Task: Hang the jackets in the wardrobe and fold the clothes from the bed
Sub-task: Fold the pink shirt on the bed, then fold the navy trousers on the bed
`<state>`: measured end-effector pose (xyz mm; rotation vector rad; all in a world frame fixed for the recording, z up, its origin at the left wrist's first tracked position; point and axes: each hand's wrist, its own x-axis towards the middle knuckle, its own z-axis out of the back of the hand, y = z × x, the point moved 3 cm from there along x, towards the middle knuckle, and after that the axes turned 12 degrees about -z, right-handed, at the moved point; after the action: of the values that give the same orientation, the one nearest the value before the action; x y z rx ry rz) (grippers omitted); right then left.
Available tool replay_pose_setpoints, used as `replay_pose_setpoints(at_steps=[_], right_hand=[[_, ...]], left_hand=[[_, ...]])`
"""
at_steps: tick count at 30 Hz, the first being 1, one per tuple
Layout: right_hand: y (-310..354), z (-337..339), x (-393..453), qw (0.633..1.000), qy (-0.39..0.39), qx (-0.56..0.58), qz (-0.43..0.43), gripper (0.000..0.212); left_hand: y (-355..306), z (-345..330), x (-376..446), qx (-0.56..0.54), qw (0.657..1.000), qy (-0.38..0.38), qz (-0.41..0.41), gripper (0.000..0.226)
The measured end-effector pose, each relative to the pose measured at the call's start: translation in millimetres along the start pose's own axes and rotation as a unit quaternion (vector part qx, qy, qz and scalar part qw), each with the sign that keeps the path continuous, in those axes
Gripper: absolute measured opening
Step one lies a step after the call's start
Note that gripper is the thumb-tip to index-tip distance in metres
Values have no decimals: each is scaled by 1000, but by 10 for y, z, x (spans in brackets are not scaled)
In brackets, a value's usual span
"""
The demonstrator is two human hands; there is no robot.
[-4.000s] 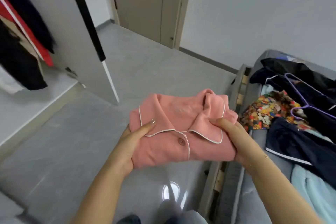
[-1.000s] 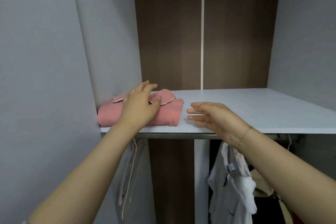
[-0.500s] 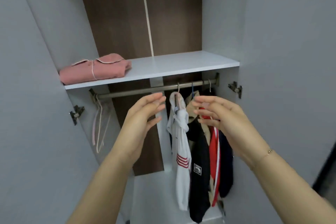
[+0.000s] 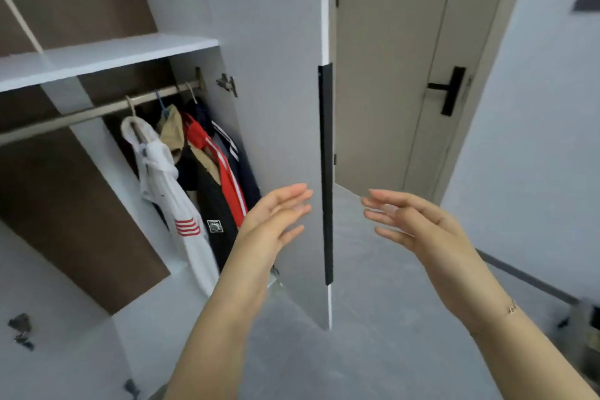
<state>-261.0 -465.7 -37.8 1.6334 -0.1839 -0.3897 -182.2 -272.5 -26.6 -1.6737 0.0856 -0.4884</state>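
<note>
Both of my hands are empty and held up in front of me, fingers straight and loosely spread, palms turned toward each other. My left hand (image 4: pixel 276 214) hangs in front of the open wardrobe door (image 4: pixel 279 127), just left of its long black handle (image 4: pixel 325 172); my right hand (image 4: pixel 418 224) is on the other side of that handle, apart from it, over the grey floor (image 4: pixel 357 351). Neither hand touches anything. A thin bracelet (image 4: pixel 512 308) sits on my right wrist. Left of the door, inside the wardrobe, the jackets hang close together from the rail (image 4: pixel 91 112) under the white shelf (image 4: pixel 107 53): a white jacket (image 4: pixel 175 198) with red stripes nearest the front, then a black jacket (image 4: pixel 211 198) with a small patch, a tan one (image 4: pixel 172 131), a red jacket (image 4: pixel 227 172) and a navy one (image 4: pixel 240 159) closest to the door. Right of the door stands a beige room door (image 4: pixel 389 75) with a black lever handle (image 4: pixel 449 89).
</note>
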Motion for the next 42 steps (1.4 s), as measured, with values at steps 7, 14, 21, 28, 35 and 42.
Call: replay_pose_setpoints(at_steps=[7, 14, 21, 28, 35, 42], right_hand=[[-356, 1299, -1177, 986, -162, 6, -39, 27], [-744, 2667, -2121, 956, -290, 29, -44, 26], [-1588, 3860, -2796, 917, -382, 59, -97, 27], [-2713, 4459, -3095, 888, -439, 57, -124, 27], [-4235, 4856, -3299, 873, -472, 40, -113, 25], [-5467, 5123, -4253, 863, -499, 1, -81, 25]], left_hand=[[230, -1491, -620, -54, 985, 156, 50, 27], [542, -3093, -1242, -97, 952, 272, 103, 25], [1385, -4447, -2034, -126, 910, 357, 172, 25], [2486, -5051, -2648, -144, 882, 399, 205, 26], [3889, -5335, -3448, -149, 879, 414, 184, 28], [4624, -5460, -4742, -137, 878, 429, 163, 29]])
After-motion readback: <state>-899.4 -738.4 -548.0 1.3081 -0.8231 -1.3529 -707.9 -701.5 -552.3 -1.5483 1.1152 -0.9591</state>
